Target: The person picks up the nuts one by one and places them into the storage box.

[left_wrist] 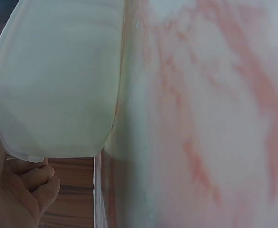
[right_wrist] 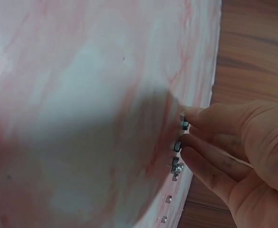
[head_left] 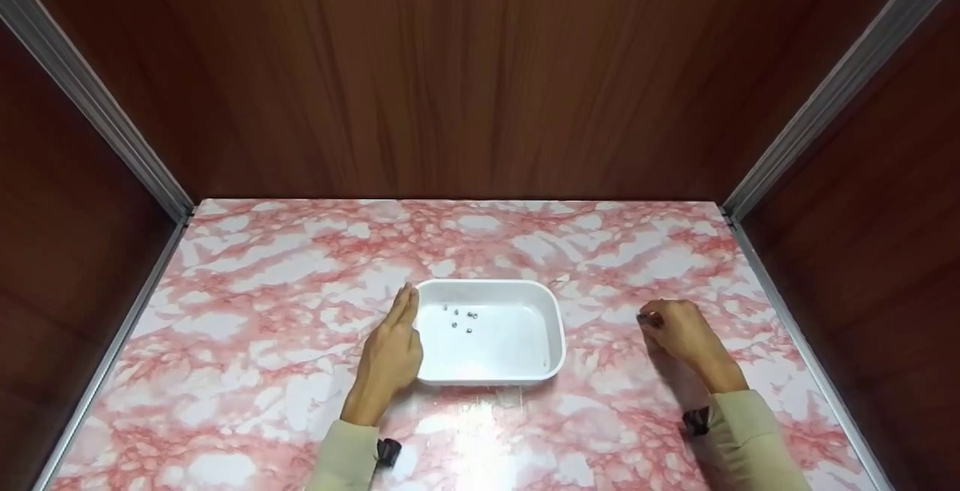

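Observation:
A white rectangular tray (head_left: pixel 487 382) stands on the table with several small metal nuts (head_left: pixel 454 324) lying loose in its left half. My left hand (head_left: pixel 390 352) lies along the tray's left wall, index and middle fingers straight. In the left wrist view its other fingers (left_wrist: pixel 39 183) show beneath the tray's corner. Off to the right, my right hand (head_left: pixel 682 333) is curled low over the table, pinching a small dark nut (head_left: pixel 642 319) at the fingertips. The right wrist view has more nuts (right_wrist: pixel 175 166) strung in a line beside and below the fingertips.
The table (head_left: pixel 262 371) has a pink and white marbled top. Brown wood-grain panels (head_left: pixel 450 70) enclose it at the back and both sides, with grey metal rails (head_left: pixel 795 93) along the corners. A dark wrist device (head_left: pixel 696 421) sits by the right sleeve.

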Demonstrator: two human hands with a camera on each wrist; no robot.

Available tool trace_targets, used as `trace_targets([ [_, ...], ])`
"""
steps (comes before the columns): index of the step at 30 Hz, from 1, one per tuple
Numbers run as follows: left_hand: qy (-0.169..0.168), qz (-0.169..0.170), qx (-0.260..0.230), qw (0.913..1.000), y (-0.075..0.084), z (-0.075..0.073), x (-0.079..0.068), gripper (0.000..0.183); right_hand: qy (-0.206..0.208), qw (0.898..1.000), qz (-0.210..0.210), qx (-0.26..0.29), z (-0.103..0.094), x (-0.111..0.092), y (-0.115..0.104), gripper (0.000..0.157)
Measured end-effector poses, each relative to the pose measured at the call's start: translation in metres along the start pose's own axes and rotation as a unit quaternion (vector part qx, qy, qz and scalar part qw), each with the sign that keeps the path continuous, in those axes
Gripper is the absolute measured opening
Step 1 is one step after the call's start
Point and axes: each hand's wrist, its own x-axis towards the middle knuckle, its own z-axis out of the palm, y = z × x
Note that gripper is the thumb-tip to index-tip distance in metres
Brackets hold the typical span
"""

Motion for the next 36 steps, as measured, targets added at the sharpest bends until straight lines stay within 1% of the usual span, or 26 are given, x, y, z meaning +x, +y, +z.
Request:
trace_targets([
  [6,-0.003,-0.003,0.0,1.0,0.0006,-0.0001,-0.0004,0.054,-0.016,1.0,0.011,-0.006,-0.0001,0.0033,0.0006,0.009],
  [15,0.003,0.0,0.003,1.0,0.0011,0.0005,-0.0006,0.053,-0.034,0.999,0.03,-0.018,0.0003,0.0069,0.0018,0.022],
  [22,-0.004,0.003,0.014,0.9999,0.0033,-0.0016,0.0004,0.054,-0.021,0.999,0.019,-0.021,0.0031,0.0088,0.0042,0.024],
  [30,0.001,0.005,0.014,0.9999,0.0031,-0.002,0.0012,0.054,-0.012,1.0,0.007,-0.024,0.0041,0.0087,0.0034,0.02],
  [36,0.007,0.006,0.011,0.9999,0.0017,-0.0007,-0.0002,0.054,-0.005,1.0,0.008,-0.026,0.0052,0.0077,0.0033,0.016],
])
